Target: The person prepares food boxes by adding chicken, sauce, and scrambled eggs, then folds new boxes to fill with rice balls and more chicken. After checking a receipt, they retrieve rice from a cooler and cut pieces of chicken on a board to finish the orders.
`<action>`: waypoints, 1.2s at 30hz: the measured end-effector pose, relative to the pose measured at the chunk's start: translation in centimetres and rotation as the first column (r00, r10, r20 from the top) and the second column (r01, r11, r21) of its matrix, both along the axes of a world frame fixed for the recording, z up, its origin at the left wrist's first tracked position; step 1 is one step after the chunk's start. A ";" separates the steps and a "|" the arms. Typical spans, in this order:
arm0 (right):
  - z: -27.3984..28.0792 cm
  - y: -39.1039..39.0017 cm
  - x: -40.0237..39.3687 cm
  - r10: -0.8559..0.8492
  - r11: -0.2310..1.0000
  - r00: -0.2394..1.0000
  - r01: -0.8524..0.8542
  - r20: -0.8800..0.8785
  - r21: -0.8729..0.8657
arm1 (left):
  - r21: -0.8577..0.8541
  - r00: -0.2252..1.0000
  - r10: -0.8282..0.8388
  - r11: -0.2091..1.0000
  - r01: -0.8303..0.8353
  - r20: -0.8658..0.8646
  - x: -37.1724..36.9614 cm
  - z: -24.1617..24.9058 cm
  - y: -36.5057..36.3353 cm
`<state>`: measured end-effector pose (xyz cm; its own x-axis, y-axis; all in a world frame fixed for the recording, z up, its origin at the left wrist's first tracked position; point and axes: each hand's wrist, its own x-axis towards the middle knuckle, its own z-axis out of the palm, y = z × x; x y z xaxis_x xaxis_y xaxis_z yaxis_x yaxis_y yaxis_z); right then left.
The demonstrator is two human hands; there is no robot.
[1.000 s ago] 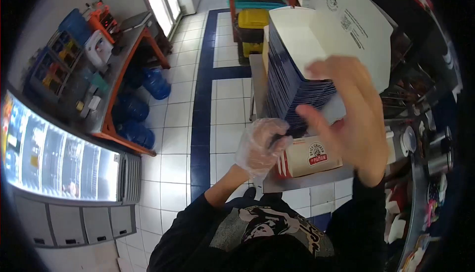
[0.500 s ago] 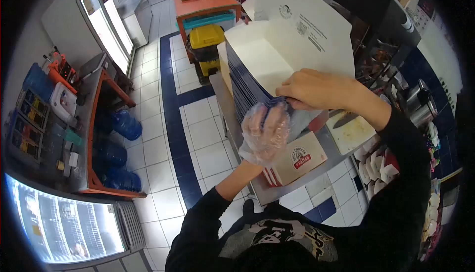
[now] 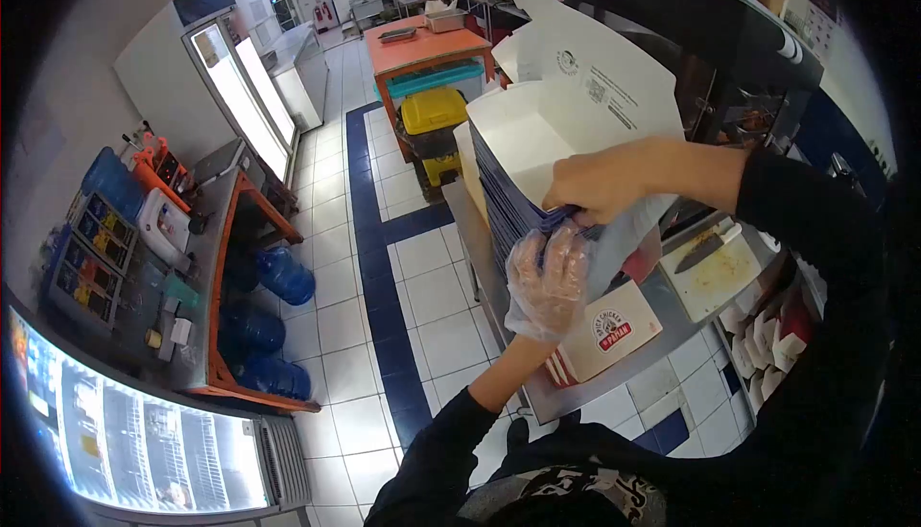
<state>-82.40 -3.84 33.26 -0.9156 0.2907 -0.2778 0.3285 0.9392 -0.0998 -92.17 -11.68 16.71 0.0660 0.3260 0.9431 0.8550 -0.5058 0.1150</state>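
Observation:
A tall stack of nested paper food boxes point(image 3: 499, 206), white inside and dark blue outside, stands on a metal table. The top box point(image 3: 523, 139) has its printed lid point(image 3: 624, 95) raised. My right hand point(image 3: 600, 180), bare, is closed on the near corner of the top box, with fingertips over the rim. My left hand point(image 3: 547, 282), in a clear plastic glove, has its fingers bent against the same corner from below, close to the right hand. Beside it lie flat printed cartons point(image 3: 609, 330) with a red and black logo.
A knife point(image 3: 697, 254) rests on a stained cutting board point(image 3: 720, 282) to the right, near more folded boxes point(image 3: 767, 345). Beyond the stack stand a yellow-lidded bin point(image 3: 432, 113) and an orange table point(image 3: 427, 47). Water jugs point(image 3: 286, 276) sit under the left counter.
The view has shifted, so the surroundings appear further right and lower. Both hands stay at the near corner of the top box; the right forearm lies more level.

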 end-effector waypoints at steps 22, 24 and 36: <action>3.8 -23.2 19.9 -0.006 0.999 0.949 -0.005 -0.314 -0.032 | 0.262 -0.106 -0.361 0.415 0.871 0.926 4.4 3.6 -11.3; -0.4 -23.4 24.9 -0.107 0.978 0.919 0.027 -0.379 -0.209 | 0.314 -0.275 -0.277 0.105 0.943 0.920 9.5 3.3 -14.2; -13.8 -30.6 59.5 -0.789 0.485 0.520 0.201 -0.327 -0.851 | -0.514 0.200 -0.491 -0.668 0.539 0.848 41.8 -2.9 -5.4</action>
<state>-22.92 -34.42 19.41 -0.6479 0.7591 -0.0625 0.2771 0.1585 -0.9477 -50.34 -17.06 13.79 0.9605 0.2781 0.0118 -0.0072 -0.0175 0.9998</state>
